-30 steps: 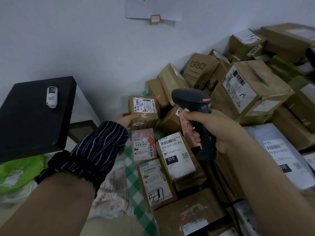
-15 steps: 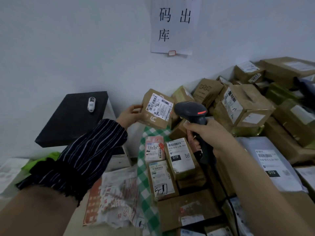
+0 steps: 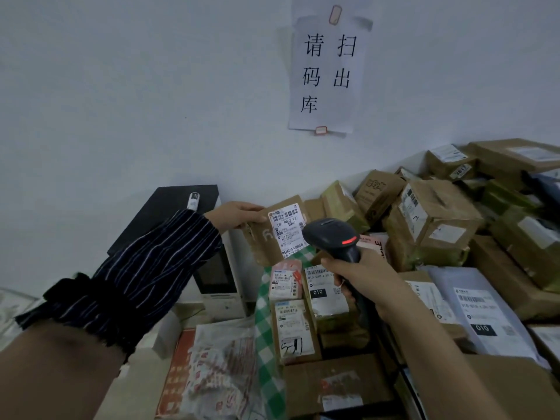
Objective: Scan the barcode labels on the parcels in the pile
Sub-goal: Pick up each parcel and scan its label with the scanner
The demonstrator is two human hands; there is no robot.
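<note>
While your left hand (image 3: pixel 239 214) has the small cardboard parcel (image 3: pixel 260 241) pinched by its top left corner, thumb on the front face and the other fingers behind it, the parcel hangs tilted in the air at the left edge of the pile (image 3: pixel 439 225), with its white barcode label (image 3: pixel 288 230) facing you. So that grip is clamped on the box, and your striped sleeve (image 3: pixel 145 268) runs back down from it.

Your right hand (image 3: pixel 360 274) is wrapped tight round the handle of the black scanner (image 3: pixel 330 234). The scanner's head sits just right of and a bit below the label, and from this angle it covers the label's lower right corner. A red strip glows on the side of the head. I can't tell if your finger is on the trigger, since that part is hidden.

Below the held parcel, three labelled parcels lie face up on a green checked cloth (image 3: pixel 266 322): a pink one (image 3: pixel 285 281), a "010" one (image 3: pixel 324 295) and a brown one (image 3: pixel 292 331). The rest of the pile is heaped up to the right against the wall (image 3: pixel 121 86).

Left of the parcel there's a black box (image 3: pixel 169 213) with a small white cylinder (image 3: pixel 193 200) lying on top. A paper sign (image 3: pixel 328 71) with Chinese characters hangs on the wall above.
</note>
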